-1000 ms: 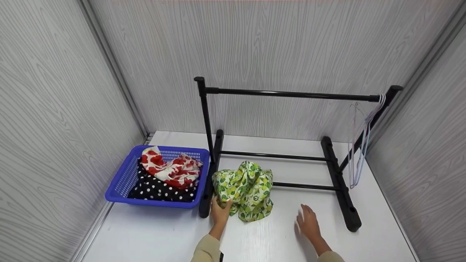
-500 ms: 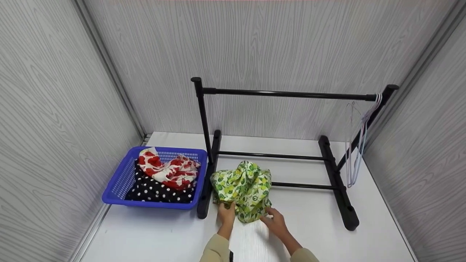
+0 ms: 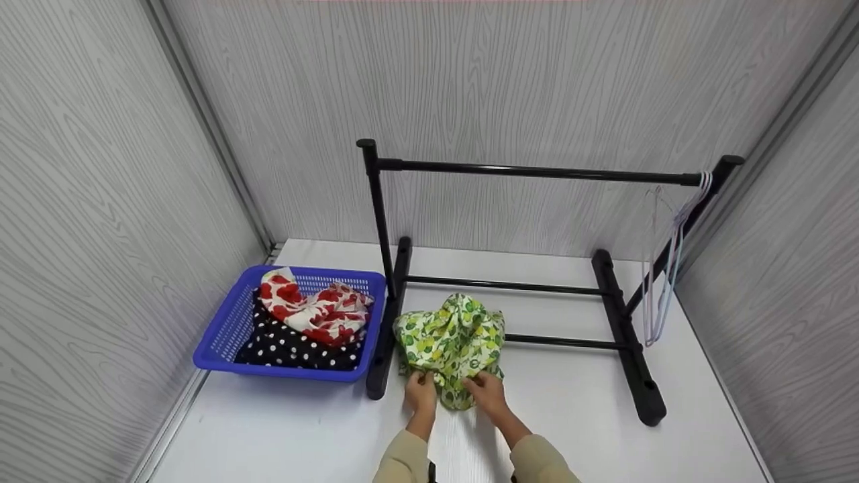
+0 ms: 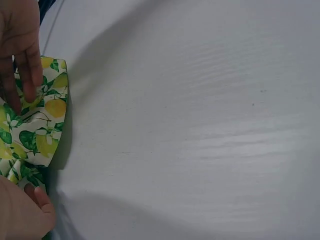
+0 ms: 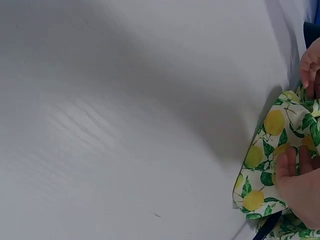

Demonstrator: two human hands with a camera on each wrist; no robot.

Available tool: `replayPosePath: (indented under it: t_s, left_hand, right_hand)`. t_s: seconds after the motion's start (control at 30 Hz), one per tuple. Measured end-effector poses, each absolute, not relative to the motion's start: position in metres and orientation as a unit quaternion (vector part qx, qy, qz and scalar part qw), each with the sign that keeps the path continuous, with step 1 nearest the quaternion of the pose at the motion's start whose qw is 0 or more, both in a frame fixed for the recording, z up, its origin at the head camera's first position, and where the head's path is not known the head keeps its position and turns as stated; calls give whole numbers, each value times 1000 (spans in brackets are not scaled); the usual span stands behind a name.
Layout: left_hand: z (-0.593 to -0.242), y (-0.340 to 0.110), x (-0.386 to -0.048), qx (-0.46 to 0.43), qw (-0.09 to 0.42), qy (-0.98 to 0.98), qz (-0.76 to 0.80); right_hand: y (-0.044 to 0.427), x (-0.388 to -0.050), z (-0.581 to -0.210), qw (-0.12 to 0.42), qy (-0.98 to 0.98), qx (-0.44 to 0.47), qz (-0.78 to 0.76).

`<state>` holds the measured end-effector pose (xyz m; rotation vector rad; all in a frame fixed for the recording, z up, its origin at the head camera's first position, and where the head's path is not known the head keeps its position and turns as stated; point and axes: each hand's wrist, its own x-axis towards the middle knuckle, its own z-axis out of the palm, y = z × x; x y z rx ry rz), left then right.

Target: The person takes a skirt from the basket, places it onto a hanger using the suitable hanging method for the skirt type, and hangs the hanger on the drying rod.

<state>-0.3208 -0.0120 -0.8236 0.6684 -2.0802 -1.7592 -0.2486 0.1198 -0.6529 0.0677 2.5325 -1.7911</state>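
A crumpled lemon-print garment (image 3: 453, 339) in green, yellow and white lies on the white table, over the rack's left lower front; its exact kind is hidden by the folds. My left hand (image 3: 421, 394) pinches its near left edge between thumb and fingers. To the right, my right hand (image 3: 488, 392) touches the front of the cloth. In the right wrist view the fingers of that right hand (image 5: 300, 185) lie loosely bent on the fabric, with no fold visibly gripped. The left wrist view shows the left hand (image 4: 25, 210) at the cloth's edge.
A blue basket (image 3: 282, 377) at the left holds a red-and-white floral garment (image 3: 315, 312) over a black polka-dot one (image 3: 295, 349). Behind the hands stands a black clothes rack (image 3: 537, 172). Several thin hangers (image 3: 661, 295) hang at its right end. Wood-grain panels (image 3: 470, 80) enclose the table.
My right hand has moved left from the bare table onto the garment. My left hand has shifted slightly right along its near edge. The garment has barely moved.
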Motion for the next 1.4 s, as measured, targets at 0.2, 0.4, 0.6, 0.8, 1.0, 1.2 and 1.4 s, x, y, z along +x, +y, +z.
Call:
replayPosePath:
  t_s: [0.2,0.4,0.6,0.8,1.0,1.2,1.4]
  left_hand:
    - [-827,-12,-329,169,226,-712,-643]
    - [-833,-34,-356,209,235,-735,-601]
    - [-784,-61,-355,177,252,-720,-623]
    - [-665,-67,-313,129,238,-755,-597]
    - [-617,-64,-301,32,166,-819,-548]
    - [-612,-79,-298,-88,84,-894,-430]
    - [-614,-87,-292,-144,72,-929,-333]
  right_hand:
    - [129,-256,-641,-5,821,68,-567]
    - [155,-268,-624,-35,811,111,-573]
    - [193,-281,-611,-79,820,152,-547]
    - [223,-283,-605,-121,853,163,-482]
    - [236,-282,-604,-133,856,161,-473]
    - [244,-276,-605,-101,861,132,-480]
    - [249,-270,-609,-57,899,69,-429]
